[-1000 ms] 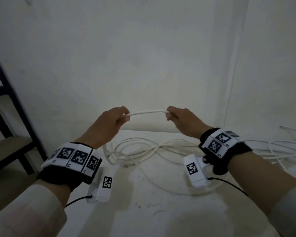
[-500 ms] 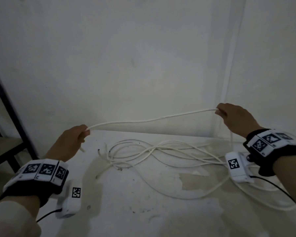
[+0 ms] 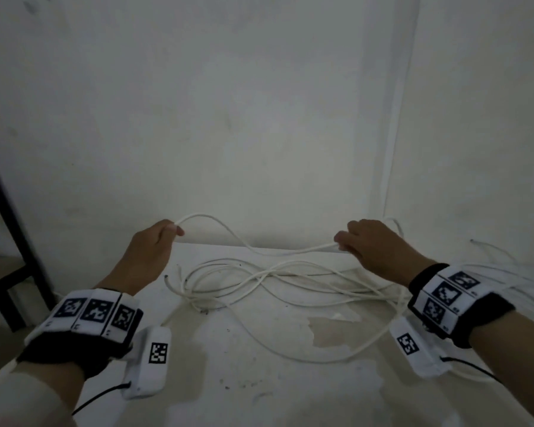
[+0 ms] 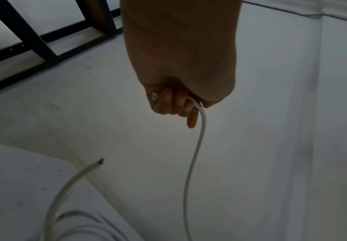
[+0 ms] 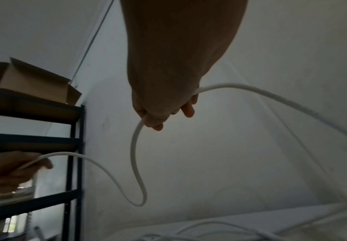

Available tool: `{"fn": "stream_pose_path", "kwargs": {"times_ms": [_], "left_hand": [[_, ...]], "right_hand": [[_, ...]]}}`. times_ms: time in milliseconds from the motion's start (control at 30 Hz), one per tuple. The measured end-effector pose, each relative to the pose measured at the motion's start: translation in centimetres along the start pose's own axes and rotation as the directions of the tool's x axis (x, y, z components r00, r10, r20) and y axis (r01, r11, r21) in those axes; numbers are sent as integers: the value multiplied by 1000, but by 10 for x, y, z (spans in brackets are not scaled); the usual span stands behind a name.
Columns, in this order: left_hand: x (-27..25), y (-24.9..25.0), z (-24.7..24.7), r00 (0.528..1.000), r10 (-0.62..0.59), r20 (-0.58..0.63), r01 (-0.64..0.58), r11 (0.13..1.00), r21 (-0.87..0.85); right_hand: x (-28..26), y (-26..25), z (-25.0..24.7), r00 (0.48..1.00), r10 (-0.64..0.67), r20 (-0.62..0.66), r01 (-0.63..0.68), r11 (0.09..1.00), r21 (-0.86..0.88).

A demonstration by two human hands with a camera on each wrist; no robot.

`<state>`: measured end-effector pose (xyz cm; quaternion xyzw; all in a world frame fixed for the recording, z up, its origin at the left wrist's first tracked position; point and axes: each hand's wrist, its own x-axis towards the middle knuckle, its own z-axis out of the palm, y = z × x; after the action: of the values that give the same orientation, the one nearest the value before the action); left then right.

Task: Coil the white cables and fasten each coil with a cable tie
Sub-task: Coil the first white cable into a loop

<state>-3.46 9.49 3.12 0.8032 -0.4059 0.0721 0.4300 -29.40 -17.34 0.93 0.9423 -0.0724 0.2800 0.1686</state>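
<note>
A white cable (image 3: 244, 241) sags in a slack curve between my two hands above the table. My left hand (image 3: 162, 234) grips one end of it; the cut tip (image 4: 154, 96) pokes out past my curled fingers (image 4: 169, 104). My right hand (image 3: 352, 238) holds the same cable (image 5: 135, 156) further along, fingers curled round it. From there the cable runs back to the right (image 5: 271, 96). More white cable (image 3: 259, 282) lies in loose tangled loops on the table under the hands, with a free cut end (image 4: 100, 161) sticking up at the left.
The white table (image 3: 259, 380) has worn patches and stands against a white wall (image 3: 228, 118). A black metal shelf rack (image 5: 73, 146) with a cardboard box (image 5: 34, 81) stands to the left. More cable loops (image 3: 490, 266) trail off at the right.
My hands drew far apart with the cable stretched between them, then came closer again. The cable between them now sags in a wave.
</note>
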Motion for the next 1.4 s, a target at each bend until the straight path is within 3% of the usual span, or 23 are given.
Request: {"fn": "stream_pose_path", "kwargs": {"times_ms": [200, 333, 500, 633, 833, 967, 1033, 1133, 1300, 1400], "left_hand": [[-4, 29, 21, 979, 141, 146, -148, 988, 34], [-13, 53, 40, 962, 194, 194, -192, 981, -30], [-25, 78, 66, 931, 236, 277, -203, 969, -144], [-37, 96, 80, 902, 269, 339, -220, 960, -175], [-55, 121, 87, 881, 296, 370, -240, 952, -191], [-64, 130, 83, 871, 332, 363, -265, 938, -222], [-64, 131, 82, 865, 359, 350, -306, 931, -200], [-62, 135, 78, 865, 373, 335, -351, 928, -126], [-69, 135, 72, 859, 345, 378, -341, 937, -81], [-72, 137, 73, 879, 305, 366, -302, 951, -68]], "right_hand": [[7, -37, -12, 995, -81, -59, 85, 994, 66], [13, -58, -30, 994, -30, -108, 56, 968, 245], [8, -69, -43, 993, -4, -121, 26, 984, 177], [0, -70, -49, 991, 93, -101, -63, 963, 263], [-7, -75, -65, 988, 61, -142, -30, 976, 215], [-10, -66, -78, 969, 242, -47, -204, 894, 398], [-13, -67, -83, 960, 279, -2, -245, 847, 472], [-16, -69, -88, 956, 292, -7, -255, 849, 463], [-21, -42, -106, 878, 478, -10, -385, 719, 578], [-23, -46, -109, 907, 418, 52, -378, 754, 538]]}}
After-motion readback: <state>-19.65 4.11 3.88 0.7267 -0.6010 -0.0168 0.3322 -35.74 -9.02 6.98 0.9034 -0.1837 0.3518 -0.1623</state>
